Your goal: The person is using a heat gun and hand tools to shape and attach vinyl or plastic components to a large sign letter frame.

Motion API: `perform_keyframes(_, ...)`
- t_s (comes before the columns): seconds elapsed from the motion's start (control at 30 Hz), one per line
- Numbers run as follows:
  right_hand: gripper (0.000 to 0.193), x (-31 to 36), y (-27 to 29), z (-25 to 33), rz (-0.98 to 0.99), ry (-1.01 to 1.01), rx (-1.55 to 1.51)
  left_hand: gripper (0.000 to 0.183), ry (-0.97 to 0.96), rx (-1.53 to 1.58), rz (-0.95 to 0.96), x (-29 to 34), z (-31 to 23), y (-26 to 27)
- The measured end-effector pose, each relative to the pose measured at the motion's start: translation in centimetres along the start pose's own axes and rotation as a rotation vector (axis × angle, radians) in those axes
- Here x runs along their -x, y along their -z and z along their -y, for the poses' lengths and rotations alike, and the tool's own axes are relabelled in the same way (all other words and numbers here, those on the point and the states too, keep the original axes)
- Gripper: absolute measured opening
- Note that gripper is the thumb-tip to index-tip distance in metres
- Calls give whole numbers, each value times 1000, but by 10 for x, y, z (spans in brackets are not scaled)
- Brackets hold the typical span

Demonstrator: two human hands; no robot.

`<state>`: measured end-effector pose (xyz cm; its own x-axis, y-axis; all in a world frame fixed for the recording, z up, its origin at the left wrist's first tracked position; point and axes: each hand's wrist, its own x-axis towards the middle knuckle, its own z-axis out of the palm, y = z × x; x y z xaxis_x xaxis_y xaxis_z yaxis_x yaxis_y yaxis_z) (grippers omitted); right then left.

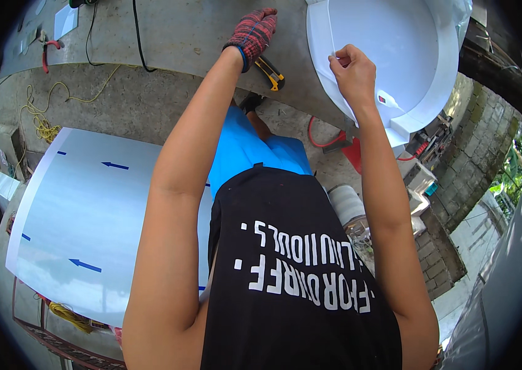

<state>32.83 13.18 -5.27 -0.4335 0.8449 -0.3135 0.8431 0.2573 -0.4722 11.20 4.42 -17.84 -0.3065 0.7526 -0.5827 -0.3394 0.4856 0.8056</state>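
Observation:
My left hand [253, 31] wears a red checked work glove and lies flat on the grey metal worktop [187, 34], fingers together, holding nothing. A yellow and black utility knife [271, 73] lies on the worktop just below that hand. My right hand [352, 73] is bare and pinches the thin protective film at the raised rim of a white curved panel [390, 43] that rests on the worktop's right end. The fingertips are closed on the film's edge.
A large white sheet with blue arrows [82, 216] lies below at the left. Yellow cord [42, 126] lies coiled on the concrete floor, and black cables [139, 37] cross the worktop. Red-handled pliers [48, 50] sit at far left. A stone wall [467, 179] runs along the right.

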Motion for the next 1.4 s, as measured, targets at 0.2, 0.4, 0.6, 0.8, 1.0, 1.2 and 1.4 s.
perform_keyframes(0.2, 17, -1, 2, -1, 6, -16, 3, 43, -53, 1, 22, -1, 1, -15)
perform_keyframes(0.4, 17, 1, 0, 4, -28, -18, -7, 44, -40, 34, -1, -1, 5, -16)
perform_keyframes(0.6, 16, 5, -4, 1, -31, -5, 5, 44, -22, 9, 32, -1, 2, -15)
perform_keyframes(0.8, 16, 4, -7, 2, -29, 15, -10, 53, -69, -123, 33, 3, -15, -35)
perform_keyframes(1.0, 16, 4, -6, -1, -36, 45, -8, 50, -449, -412, -226, 4, -44, -80)
perform_keyframes(1.2, 16, 9, -10, -9, -57, 114, -31, 24, -1252, -869, -199, -11, -65, -66)
perform_keyframes(1.4, 21, 32, -2, -12, -65, 154, -38, 25, -984, -1614, 217, -2, -116, -62)
